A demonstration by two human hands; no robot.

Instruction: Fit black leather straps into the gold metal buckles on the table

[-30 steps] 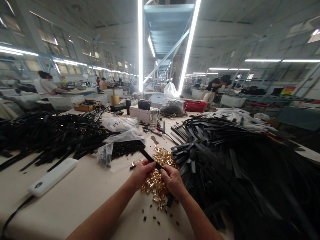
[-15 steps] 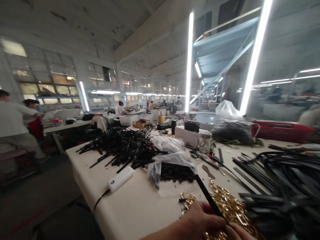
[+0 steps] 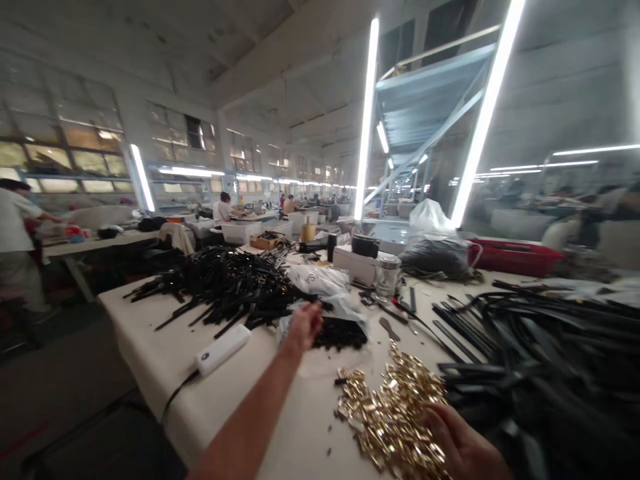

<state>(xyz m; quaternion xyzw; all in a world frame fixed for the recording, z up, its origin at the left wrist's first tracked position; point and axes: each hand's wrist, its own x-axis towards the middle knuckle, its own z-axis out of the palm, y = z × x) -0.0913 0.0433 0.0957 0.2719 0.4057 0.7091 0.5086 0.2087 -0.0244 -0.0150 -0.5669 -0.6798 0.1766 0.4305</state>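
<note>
Head view: fingers (image 3: pixel 316 315) bent at plastic bag (image 3: pixel 346 306) and gold pieces (image 3: pixel 400 387)

Blurred at left hand (image 3: pixel 301 329), over the bag on pale tabletop (image 3: pixel 310 417); cannot tell whether gripping. Curled narrow at right hand (image 3: pixel 463 441), beside gold pieces on same tabletop; grip unclear too. Heaped farther out with black straps (image 3: pixel 230 277), white device (image 3: pixel 223 349), glass jar (image 3: pixel 387 277), red bin (image 3: pixel 520 258). Lit beyond by bright tubes (image 3: pixel 367 120), with windows (image 3: pixel 75 143) at left and people (image 3: pixel 223 211) working.
</note>
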